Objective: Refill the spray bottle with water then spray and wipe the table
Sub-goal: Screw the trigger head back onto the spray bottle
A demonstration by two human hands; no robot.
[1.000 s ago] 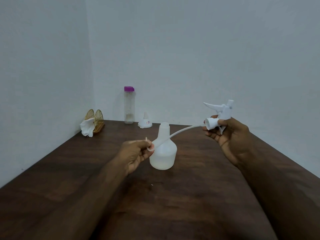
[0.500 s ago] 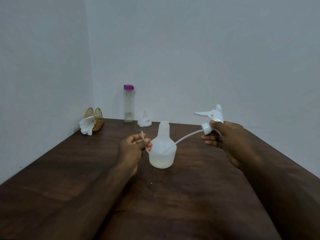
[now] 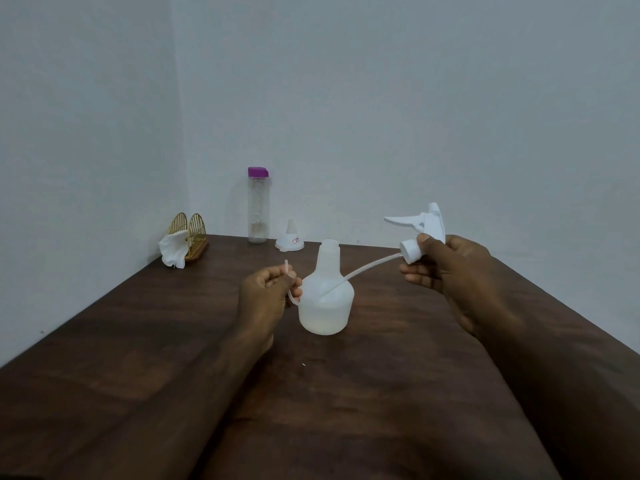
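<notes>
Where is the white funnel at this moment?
In the head view, the white funnel sits upside down at the far end of the table, right of the purple-capped bottle, behind the spray bottle.

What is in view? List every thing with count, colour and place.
Spray bottle: 1, translucent white, table centre, neck open.
Spray head: 1, white, in right hand, off the bottle.
Tube: 1, clear, from head to left hand.
Water bottle: 1, clear, purple cap, back by wall.
Funnel: 1, white, right of water bottle.
Holder: 1, gold, back left corner.
Tissue: 1, white, in holder.
Table: 1, dark brown wood.
Left hand: pinches tube end.
Right hand: grips spray head.
</notes>
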